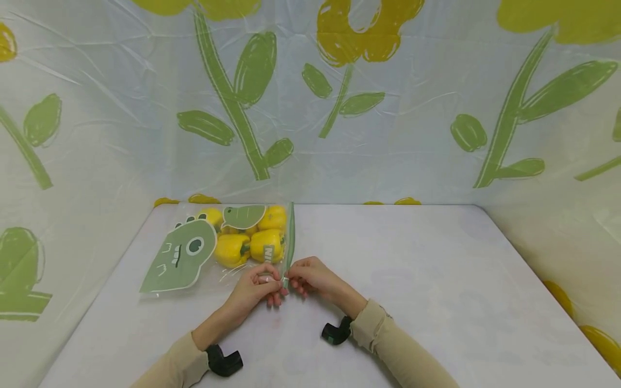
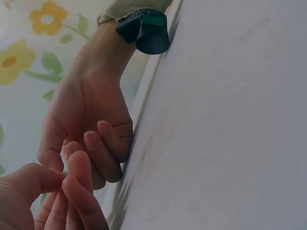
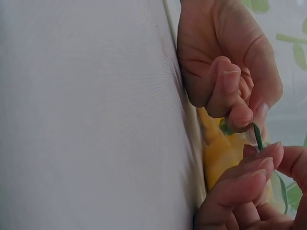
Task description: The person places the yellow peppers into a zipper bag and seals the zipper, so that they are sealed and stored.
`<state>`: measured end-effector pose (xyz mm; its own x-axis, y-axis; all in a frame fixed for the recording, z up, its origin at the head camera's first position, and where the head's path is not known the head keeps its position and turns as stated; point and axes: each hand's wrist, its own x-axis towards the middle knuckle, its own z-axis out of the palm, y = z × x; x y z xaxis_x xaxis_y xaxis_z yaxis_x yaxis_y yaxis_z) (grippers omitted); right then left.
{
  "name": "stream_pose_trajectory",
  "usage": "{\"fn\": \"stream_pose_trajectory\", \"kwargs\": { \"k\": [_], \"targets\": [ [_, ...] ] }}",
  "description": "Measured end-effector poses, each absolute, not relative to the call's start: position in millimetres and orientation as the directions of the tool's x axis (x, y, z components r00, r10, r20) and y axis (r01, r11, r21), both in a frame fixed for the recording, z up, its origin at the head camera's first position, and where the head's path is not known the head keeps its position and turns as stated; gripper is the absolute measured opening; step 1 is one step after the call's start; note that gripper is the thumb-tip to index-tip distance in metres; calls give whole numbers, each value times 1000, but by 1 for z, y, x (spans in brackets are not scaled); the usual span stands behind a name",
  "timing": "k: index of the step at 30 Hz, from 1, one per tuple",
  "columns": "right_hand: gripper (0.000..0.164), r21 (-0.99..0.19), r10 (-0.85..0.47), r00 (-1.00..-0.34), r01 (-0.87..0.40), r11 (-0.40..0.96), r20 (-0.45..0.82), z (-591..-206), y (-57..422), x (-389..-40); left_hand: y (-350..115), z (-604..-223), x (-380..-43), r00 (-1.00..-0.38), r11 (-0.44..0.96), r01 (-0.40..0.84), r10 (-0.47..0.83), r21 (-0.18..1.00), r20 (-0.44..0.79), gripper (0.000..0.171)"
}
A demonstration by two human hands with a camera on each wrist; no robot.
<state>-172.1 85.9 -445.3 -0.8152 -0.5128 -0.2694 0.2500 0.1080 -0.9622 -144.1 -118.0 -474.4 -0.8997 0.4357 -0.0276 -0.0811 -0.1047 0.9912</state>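
Note:
A clear zip bag (image 1: pixel 181 261) with green cartoon animal prints lies flat at the table's back left. Inside it are several yellow bell peppers (image 1: pixel 232 250). Its green zip edge (image 1: pixel 290 231) runs along the right side. At the near end of that edge, my left hand (image 1: pixel 254 288) pinches the strip between thumb and forefinger. My right hand (image 1: pixel 315 277) pinches it just to the right, fingertips close to the left ones. In the right wrist view a short piece of the green strip (image 3: pixel 258 136) shows between both hands' fingertips. The fingers hide the strip's very end.
The white table (image 1: pixel 412 285) extends to the right of the bag and in front of it. A flower-printed sheet (image 1: pixel 407 118) hangs behind and at both sides. Black camera mounts (image 1: pixel 337 331) sit on both wrists, near the beige sleeve cuffs.

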Motion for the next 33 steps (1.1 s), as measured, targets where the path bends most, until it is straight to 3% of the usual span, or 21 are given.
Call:
{"fn": "stream_pose_trajectory", "kwargs": {
  "k": [5,12,21,25,33],
  "targets": [
    [20,-966,-440,-860,240,96,-257,-444,82,-178,-118,-472,-144,-904,-93,-82,427,992,-34,10],
    [20,-965,-350,-899,250,79,-262,-443,79,-199,-115,-467,-140,-914,-77,-73,404,994,-35,17],
    [16,-966,-257,-932,259,14,-254,-446,71,-223,-112,-462,-139,-927,-92,-61,375,994,-22,12],
    [16,-956,-226,-933,291,-16,-281,-445,67,-224,-112,-462,-140,-926,-90,-47,378,995,-9,13],
    [18,-947,-259,-911,314,67,-321,-439,67,-214,-113,-459,-139,-915,-52,-26,404,998,-3,17]
  ]
}}
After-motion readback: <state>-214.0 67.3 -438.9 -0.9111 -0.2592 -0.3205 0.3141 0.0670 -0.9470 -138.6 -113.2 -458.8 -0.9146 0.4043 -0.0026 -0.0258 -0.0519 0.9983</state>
